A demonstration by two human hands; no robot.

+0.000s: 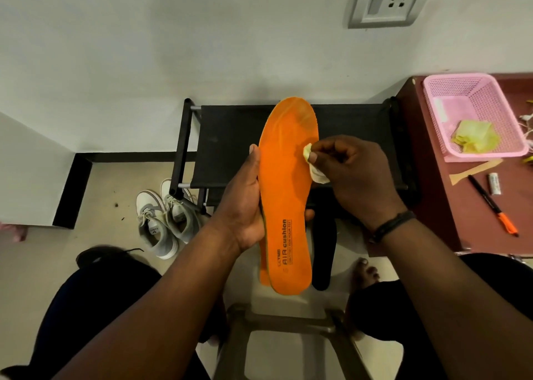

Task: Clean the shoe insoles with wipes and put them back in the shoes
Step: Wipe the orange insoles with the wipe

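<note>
An orange insole (285, 195) with dark "AIR cushion" lettering stands upright in the middle of the view, toe end up. My left hand (245, 206) grips it from the left edge at mid-length, thumb along the front rim. My right hand (354, 178) pinches a small crumpled pale wipe (313, 166) and presses it against the insole's right side. A pair of grey and white sneakers (164, 221) sits on the floor at the left. A dark insole (323, 253) lies on the floor just right of the orange one.
A black shoe rack (230, 143) stands behind the insole against the wall. At the right, a brown table (450, 195) holds a pink basket (507, 111) with used yellowish wipes (476, 139), a marker (493, 206) and a small tube. A stool frame (288, 322) is below.
</note>
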